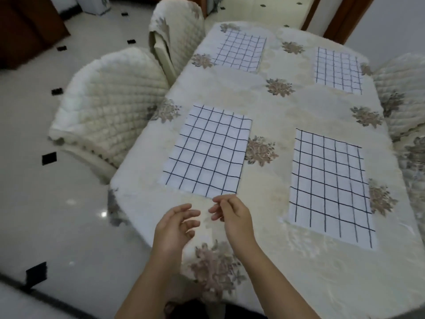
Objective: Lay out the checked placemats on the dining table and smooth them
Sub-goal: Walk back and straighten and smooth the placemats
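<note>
Several white placemats with dark checks lie flat on the dining table (pixel 287 107), which wears a cream floral cloth. The near left placemat (pixel 207 150) and the near right placemat (pixel 328 189) are closest to me. A far left placemat (pixel 240 51) and a far right placemat (pixel 337 70) lie beyond. My left hand (pixel 174 226) hovers over the table's near edge with its fingers apart, holding nothing. My right hand (pixel 234 215) is beside it, fingers loosely curled, its fingertips just short of the near left placemat's front corner.
Quilted cream chairs stand at the table's left side, one near (pixel 108 107) and one farther back (pixel 177 35). Another quilted chair (pixel 400 88) shows at the right edge. The glossy tiled floor (pixel 46 203) lies to the left.
</note>
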The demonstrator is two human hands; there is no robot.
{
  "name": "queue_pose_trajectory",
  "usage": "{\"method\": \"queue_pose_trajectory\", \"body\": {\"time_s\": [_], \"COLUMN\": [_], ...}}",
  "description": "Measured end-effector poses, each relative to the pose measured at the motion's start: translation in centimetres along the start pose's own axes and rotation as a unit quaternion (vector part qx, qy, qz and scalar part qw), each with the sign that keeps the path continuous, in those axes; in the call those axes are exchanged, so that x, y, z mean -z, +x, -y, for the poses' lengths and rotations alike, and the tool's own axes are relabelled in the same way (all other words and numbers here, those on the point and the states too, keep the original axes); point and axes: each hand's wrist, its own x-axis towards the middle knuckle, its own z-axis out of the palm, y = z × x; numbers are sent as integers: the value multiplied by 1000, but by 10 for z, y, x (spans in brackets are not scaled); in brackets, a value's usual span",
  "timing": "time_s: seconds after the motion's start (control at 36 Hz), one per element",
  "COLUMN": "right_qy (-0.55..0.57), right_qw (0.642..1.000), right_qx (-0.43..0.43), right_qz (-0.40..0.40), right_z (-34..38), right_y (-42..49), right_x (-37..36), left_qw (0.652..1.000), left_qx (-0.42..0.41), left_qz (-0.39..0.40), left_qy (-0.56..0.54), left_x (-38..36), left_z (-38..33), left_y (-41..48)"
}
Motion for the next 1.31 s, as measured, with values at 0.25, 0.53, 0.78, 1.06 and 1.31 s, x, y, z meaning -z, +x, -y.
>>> {"method": "queue_pose_trajectory", "body": {"time_s": [0.25,0.53,0.78,1.06,1.31], "right_qy": [21,-16,-15,12,34], "right_qw": [992,976,958,944,960], "right_qx": [14,9,27,33,11], "right_qz": [122,215,285,327,277], "right_z": [21,22,55,115,144], "right_y": [-35,-25,18,95,161], "right_x": [-142,-264,-403,-543,-622], "left_qw": [989,970,954,954,960], "left_qx": [-85,-118,-132,-134,-144], "left_qz": [-120,-210,-268,-258,-230], "left_qy": [-15,-22,8,69,74], "left_x": [142,230,319,382,403], "left_z": [-55,-96,-169,-291,-370], "left_y": [6,25,83,167,246]}}
